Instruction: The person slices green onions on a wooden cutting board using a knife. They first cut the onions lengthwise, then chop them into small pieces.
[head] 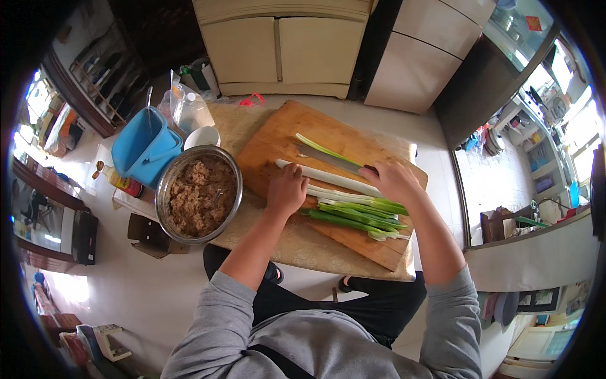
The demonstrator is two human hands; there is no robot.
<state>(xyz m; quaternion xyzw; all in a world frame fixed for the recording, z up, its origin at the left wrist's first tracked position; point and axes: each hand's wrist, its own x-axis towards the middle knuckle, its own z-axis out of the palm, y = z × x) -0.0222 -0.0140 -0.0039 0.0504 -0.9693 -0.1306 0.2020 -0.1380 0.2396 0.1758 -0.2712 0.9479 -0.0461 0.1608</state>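
My right hand (396, 181) is closed around the handle of a kitchen knife (329, 160), its blade lying low over the wooden cutting board (265, 137) and pointing left. A thin green-and-white strip (316, 143) lies along the blade's far edge. Curled fingers of my left hand (286, 189) hold a thick white scallion stalk (338, 179) near its left end. This stalk runs rightward under my right hand, where its far end is hidden. Nearer to me, several more scallions (357, 218) lie side by side, with white and green parts showing.
Left of the board stands a metal bowl (160, 199) of minced filling (201, 199). Beyond it are a white bowl (202, 136), a blue plastic container (139, 142), a capped bottle (122, 182) and a clear plastic bag (189, 106). A patterned cloth (279, 244) covers the table.
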